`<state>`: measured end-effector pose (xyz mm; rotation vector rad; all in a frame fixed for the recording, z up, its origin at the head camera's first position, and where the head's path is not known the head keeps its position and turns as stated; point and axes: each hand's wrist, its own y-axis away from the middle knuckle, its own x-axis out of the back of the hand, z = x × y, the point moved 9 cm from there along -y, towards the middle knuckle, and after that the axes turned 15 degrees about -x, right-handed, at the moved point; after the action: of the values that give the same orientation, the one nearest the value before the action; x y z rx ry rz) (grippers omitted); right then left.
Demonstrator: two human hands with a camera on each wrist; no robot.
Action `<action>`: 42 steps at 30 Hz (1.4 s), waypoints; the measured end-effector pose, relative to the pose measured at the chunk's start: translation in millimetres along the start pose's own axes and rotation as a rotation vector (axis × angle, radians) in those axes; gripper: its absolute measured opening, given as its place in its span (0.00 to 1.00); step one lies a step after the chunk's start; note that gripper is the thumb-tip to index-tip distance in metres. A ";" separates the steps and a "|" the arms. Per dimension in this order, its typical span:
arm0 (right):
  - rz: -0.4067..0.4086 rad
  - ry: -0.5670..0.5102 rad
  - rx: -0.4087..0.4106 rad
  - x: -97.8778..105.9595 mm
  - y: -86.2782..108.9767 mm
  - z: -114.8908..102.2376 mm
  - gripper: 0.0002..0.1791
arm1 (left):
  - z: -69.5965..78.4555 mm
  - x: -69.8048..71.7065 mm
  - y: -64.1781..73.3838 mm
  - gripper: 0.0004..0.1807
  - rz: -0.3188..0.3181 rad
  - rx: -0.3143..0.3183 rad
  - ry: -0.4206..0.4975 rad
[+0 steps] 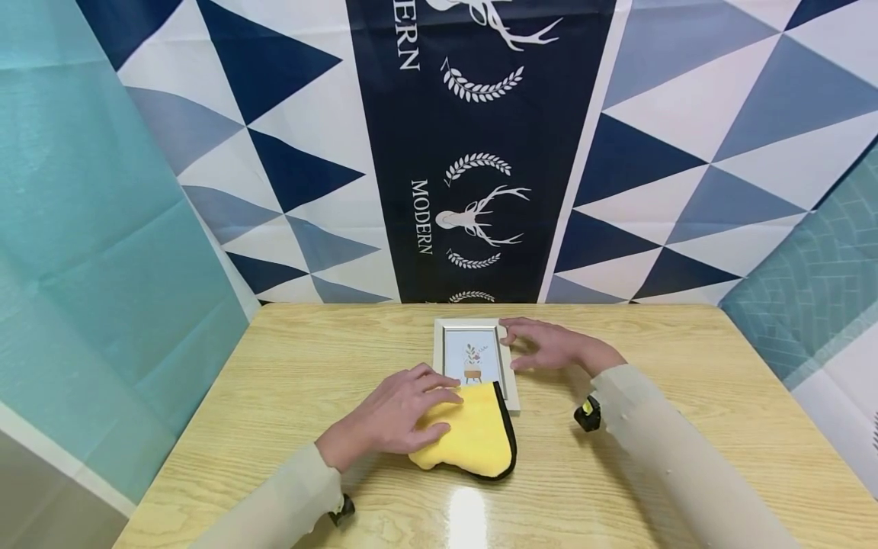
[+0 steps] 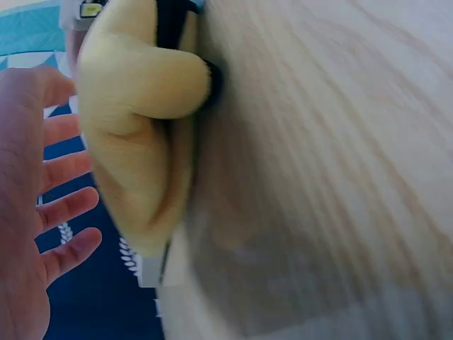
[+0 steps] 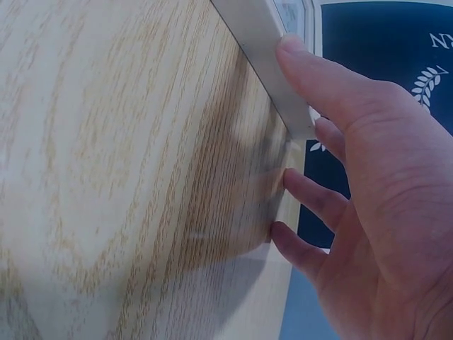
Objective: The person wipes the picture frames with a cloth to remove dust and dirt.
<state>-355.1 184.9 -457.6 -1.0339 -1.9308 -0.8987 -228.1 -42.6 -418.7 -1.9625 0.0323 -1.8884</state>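
Observation:
A pale picture frame (image 1: 439,351) lies flat on the table, its print showing a plant in a brown pot on legs. Over the near end of the frame lies a folded yellow cloth (image 1: 473,442) with black edging. My left hand (image 1: 405,412) is over the cloth's left side, fingers spread and loosely bent; in the left wrist view the fingers (image 2: 67,205) show beside the bunched cloth (image 2: 134,127). At the frame's far right corner is my right hand (image 1: 549,343). Its thumb (image 3: 297,53) touches the side of the frame (image 3: 262,53), with the other fingers spread near the corner.
The wooden table (image 1: 329,343) reaches back to a patterned wall cloth (image 1: 473,152) with triangles and deer heads. A teal sheet (image 1: 103,229) hangs at the left. Small black devices (image 1: 588,414) sit under both wrists.

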 end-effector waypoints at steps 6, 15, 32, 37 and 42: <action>0.005 -0.008 0.013 0.4 -1.6 -1.7 0.14 | -4.5 -16.5 3.9 0.23 -0.040 0.016 0.003; 0.000 -0.017 0.022 0.2 -1.4 -0.1 0.15 | -6.0 -24.8 -5.9 0.18 -0.075 0.030 -0.081; 0.002 0.000 0.013 -0.4 -4.3 3.5 0.13 | -3.3 -24.6 -13.9 0.12 -0.004 0.013 -0.114; 0.002 -0.012 0.026 0.2 -3.9 3.1 0.13 | -1.1 -27.9 -20.7 0.11 -0.010 0.010 -0.110; -0.001 -0.009 0.024 -0.6 -4.0 2.2 0.13 | 0.8 -30.1 -26.4 0.10 -0.028 0.016 -0.145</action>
<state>-358.9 184.8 -460.0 -1.0245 -1.9450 -0.8707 -236.7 -9.3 -439.2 -2.0939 -0.0533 -1.7524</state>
